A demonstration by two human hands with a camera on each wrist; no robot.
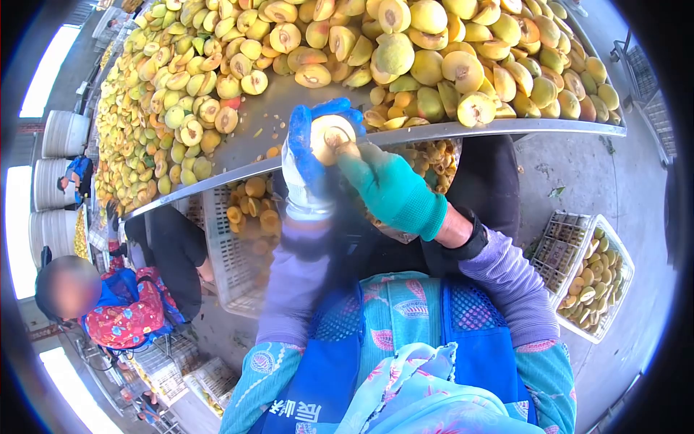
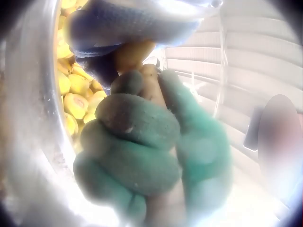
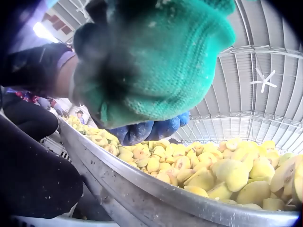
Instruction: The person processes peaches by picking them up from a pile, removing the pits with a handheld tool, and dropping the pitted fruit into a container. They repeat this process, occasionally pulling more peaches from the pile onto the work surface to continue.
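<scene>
Over the metal table's edge, my left hand (image 1: 307, 155), in a blue and white glove, holds a halved yellow peach (image 1: 323, 134) with its cut face up. My right hand (image 1: 394, 189), in a green glove, grips a wooden-handled tool (image 2: 152, 87). The fingers wrap the handle and the thumb lies along it in the left wrist view. The tool's working end meets the middle of the cut face, where it is mostly hidden. Just beyond the hands, many halved peaches (image 1: 312, 75) lie heaped on the metal table (image 1: 278, 101).
The table's raised metal rim (image 1: 506, 130) runs right below the hands. Under it stand a white crate (image 1: 224, 253) and a container of small brownish-orange pieces (image 1: 434, 163). Another crate of peach halves (image 1: 593, 282) is on the floor at right. A person (image 1: 130, 304) sits at left.
</scene>
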